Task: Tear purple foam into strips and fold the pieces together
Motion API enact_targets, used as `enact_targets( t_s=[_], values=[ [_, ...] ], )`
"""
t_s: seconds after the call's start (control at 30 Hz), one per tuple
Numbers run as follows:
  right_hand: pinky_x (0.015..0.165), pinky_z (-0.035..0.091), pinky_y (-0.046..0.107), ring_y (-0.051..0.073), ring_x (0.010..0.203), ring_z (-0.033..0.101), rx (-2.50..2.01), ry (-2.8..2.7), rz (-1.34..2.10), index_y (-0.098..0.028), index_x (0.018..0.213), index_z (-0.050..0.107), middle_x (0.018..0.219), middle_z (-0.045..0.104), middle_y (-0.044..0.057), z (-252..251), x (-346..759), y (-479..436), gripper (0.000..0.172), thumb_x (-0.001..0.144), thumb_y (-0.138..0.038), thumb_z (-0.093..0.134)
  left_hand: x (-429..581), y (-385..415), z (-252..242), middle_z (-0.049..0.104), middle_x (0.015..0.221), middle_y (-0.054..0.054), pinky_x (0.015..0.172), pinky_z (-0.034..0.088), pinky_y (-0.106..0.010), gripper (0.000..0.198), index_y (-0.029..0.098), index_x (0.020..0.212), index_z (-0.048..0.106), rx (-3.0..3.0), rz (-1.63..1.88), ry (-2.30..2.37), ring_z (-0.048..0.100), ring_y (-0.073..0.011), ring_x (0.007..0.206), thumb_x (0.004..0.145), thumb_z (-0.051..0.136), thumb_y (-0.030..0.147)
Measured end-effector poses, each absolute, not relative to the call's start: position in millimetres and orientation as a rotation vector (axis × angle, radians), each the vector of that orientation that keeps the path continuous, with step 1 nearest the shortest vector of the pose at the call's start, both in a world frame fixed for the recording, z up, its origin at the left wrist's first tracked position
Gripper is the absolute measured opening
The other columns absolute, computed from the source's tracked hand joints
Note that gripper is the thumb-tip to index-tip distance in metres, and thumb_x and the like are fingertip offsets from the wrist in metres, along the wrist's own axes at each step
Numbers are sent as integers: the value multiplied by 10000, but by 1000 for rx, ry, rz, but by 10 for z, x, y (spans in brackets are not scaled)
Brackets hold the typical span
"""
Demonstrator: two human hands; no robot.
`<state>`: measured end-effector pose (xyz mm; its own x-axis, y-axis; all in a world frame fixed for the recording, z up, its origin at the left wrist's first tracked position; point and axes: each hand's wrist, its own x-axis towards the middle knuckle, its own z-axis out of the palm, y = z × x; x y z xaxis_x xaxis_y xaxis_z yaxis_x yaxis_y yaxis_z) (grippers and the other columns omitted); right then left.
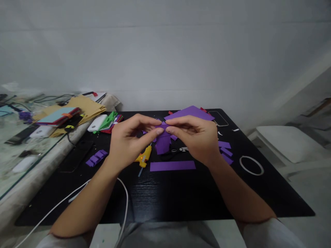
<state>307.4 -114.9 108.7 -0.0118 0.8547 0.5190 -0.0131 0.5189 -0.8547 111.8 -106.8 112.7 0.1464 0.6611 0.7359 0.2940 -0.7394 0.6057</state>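
Observation:
Both hands are raised over the middle of the black table, pinching one small purple paper piece between thumbs and fingertips. My left hand grips its left side; my right hand grips the right side, thumbs nearly meeting. Behind and below it, other purple paper shows, partly covered, so where the held piece ends is hard to make out. Beside my left hand lies a yellow glue gun. A flat purple strip rests in front, and scissors sit partly hidden near my right hand.
On the black table are a folded purple piece, a large purple sheet, small purple strips and a white ring. A white cable crosses the left front. A cluttered glass table adjoins at left; a white stool stands right.

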Motion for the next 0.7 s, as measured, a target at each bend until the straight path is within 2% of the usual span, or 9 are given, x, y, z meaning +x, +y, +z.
enact_targets(
  t_s=[0.37, 0.53, 0.7],
  values=[
    [834, 709, 300, 187, 842, 826, -703, -1420, 821, -226, 934, 851, 889, 843, 12, 1072, 3066, -1128, 141, 808, -170, 880, 1120, -1047, 1118, 811, 852, -19, 680, 624, -214, 171, 197, 993, 808, 2131, 1658, 895, 751, -125, 718, 839, 876, 228],
    [842, 709, 306, 187, 844, 824, -705, -1418, 826, -228, 927, 852, 894, 843, 12, 1076, 3065, -1127, 137, 804, -172, 879, 1115, -1058, 1145, 811, 869, -20, 691, 620, -219, 189, 209, 1044, 810, 2155, 1616, 876, 748, -124, 729, 860, 853, 211],
    [828, 709, 295, 180, 829, 822, -701, -1423, 830, -221, 909, 851, 883, 844, 11, 1084, 3051, -1129, 136, 797, -148, 876, 1100, -1078, 1176, 808, 861, -13, 689, 594, -194, 92, 202, 993, 804, 2107, 1551, 898, 746, -112, 740, 902, 809, 217]
  ],
)
